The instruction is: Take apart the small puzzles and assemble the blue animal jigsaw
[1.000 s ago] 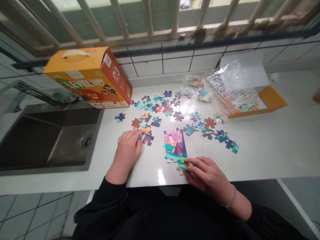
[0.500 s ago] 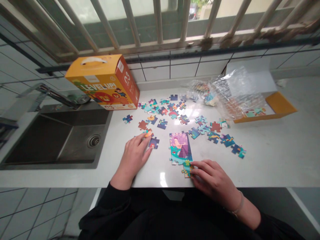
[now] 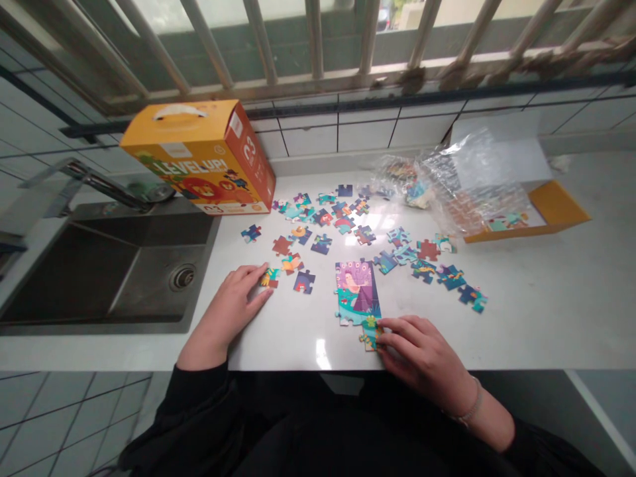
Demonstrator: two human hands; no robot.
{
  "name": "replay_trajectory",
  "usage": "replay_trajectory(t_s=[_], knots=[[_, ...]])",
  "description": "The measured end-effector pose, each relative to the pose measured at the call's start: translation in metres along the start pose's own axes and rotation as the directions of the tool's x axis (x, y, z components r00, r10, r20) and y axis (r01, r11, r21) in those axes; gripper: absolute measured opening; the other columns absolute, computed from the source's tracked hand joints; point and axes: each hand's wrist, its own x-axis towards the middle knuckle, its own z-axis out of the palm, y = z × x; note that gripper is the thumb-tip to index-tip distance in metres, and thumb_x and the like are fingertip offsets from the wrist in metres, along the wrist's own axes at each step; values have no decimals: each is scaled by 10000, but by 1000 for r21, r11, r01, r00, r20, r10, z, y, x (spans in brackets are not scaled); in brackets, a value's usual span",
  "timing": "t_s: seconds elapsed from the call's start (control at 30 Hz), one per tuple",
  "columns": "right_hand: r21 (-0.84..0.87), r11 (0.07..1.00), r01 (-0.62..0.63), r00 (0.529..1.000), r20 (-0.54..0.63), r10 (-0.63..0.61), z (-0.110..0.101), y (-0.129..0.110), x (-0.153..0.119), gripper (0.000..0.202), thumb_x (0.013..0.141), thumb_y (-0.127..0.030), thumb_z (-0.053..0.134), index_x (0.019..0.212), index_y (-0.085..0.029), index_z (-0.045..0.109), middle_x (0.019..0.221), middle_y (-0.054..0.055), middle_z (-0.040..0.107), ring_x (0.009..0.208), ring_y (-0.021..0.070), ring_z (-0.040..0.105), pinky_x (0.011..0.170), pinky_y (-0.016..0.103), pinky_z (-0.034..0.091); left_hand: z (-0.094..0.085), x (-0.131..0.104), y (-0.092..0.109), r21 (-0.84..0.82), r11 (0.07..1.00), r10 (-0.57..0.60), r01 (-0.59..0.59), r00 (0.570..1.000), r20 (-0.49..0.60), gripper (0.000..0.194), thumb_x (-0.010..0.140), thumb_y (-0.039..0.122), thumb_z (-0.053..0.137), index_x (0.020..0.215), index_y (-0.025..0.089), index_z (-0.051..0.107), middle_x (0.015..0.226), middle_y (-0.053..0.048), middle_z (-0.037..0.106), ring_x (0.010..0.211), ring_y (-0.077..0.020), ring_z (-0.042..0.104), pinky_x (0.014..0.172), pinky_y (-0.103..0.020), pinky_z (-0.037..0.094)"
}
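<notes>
On the counter to the left, my left hand (image 3: 226, 311) pinches a green and yellow puzzle piece (image 3: 269, 277) between thumb and fingers. Close by lie an orange piece (image 3: 292, 264) and a dark blue piece (image 3: 304, 283). In front of me a partly joined puzzle section (image 3: 356, 291) shows purple above green. My right hand (image 3: 422, 348) has its fingertips closed on the right edge of a green puzzle piece (image 3: 370, 333), which sits at the section's lower right. Whether that piece is fully locked in, I cannot tell.
Several loose pieces (image 3: 342, 211) spread behind the section and to its right. An orange box (image 3: 199, 162) stands back left beside the sink (image 3: 149, 265) and faucet (image 3: 104, 182). Back right are clear plastic wrap (image 3: 462, 179) and an open box (image 3: 561, 205).
My left hand has moved left, off the orange piece, onto the green and yellow piece. My right hand stays on the green piece.
</notes>
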Motion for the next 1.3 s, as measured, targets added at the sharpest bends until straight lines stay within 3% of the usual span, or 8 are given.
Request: replay_trajectory(t_s=[0.13, 0.27, 0.4, 0.5, 0.63, 0.9, 1.1, 1.3], knots=[[0, 1000, -1, 1000, -7, 1, -1, -1, 2, 155, 1052, -209, 717, 1203, -245, 710, 1286, 106, 809, 1062, 280, 732, 889, 475, 589, -8, 12, -2, -92, 995, -19, 24, 998, 56, 570, 1002, 538, 681, 1482, 231, 681, 1313, -121, 691, 1260, -342, 667, 1162, -497, 528], [27, 999, -24, 1000, -15, 24, 1, -1, 1, 266, 1048, -193, 733, 1305, -234, 674, 1289, 103, 814, 1074, 271, 735, 916, 473, 588, -11, 20, -6, -115, 992, -44, 50, 998, 51, 559, 906, 626, 768, 1281, 215, 713, 1178, -105, 683, 1055, -314, 673, 979, -470, 579], [34, 999, -26, 1000, -6, 26, 3, 1, -1, 295, 1050, -206, 739, 1332, -232, 658, 1312, 107, 809, 1093, 279, 736, 924, 479, 585, -9, 18, -5, -149, 981, -120, 122, 993, 20, 556, 830, 660, 835, 1136, 227, 666, 1046, -64, 684, 946, -282, 649, 856, -420, 556], [34, 999, -19, 1000, -7, 20, 3, 1, -1, 259, 1053, -209, 734, 1301, -234, 663, 1311, 110, 808, 1089, 279, 737, 918, 472, 582, -6, 11, -1, -171, 967, -189, 188, 982, 14, 540, 839, 634, 831, 1163, 236, 660, 1003, -45, 694, 902, -271, 645, 805, -400, 538], [26, 999, -19, 1000, 3, 19, 1, 0, 1, 218, 1056, -215, 727, 1267, -241, 678, 1296, 101, 810, 1080, 276, 734, 915, 471, 577, -5, 5, 0, -167, 970, -184, 178, 983, -21, 555, 856, 631, 802, 1228, 236, 688, 1027, -54, 704, 915, -278, 656, 843, -413, 555], [15, 999, -30, 999, 28, 29, -1, -1, 2, 138, 1067, -224, 707, 1201, -249, 686, 1300, 94, 802, 1102, 282, 720, 915, 473, 567, -2, 6, -9, 38, 975, -211, 220, 963, -167, 502, 833, 697, 801, 929, 250, 595, 1054, -93, 646, 1009, -318, 665, 958, -455, 576], [16, 999, -28, 999, 32, 27, 1, 0, 1, 159, 1060, -225, 713, 1215, -246, 684, 1306, 96, 797, 1097, 282, 714, 922, 476, 565, 8, 10, 3, 188, 940, -240, 284, 944, -226, 523, 890, 743, 711, 848, 292, 448, 991, -86, 583, 1005, -344, 641, 955, -481, 567], [20, 999, -29, 999, 34, 28, 1, 0, 1, 156, 1063, -234, 713, 1216, -250, 688, 1310, 92, 796, 1096, 282, 711, 926, 478, 564, 10, 12, 9, 211, 923, -270, 322, 932, -240, 545, 911, 778, 678, 814, 295, 443, 982, -88, 586, 973, -352, 660, 939, -495, 582]])
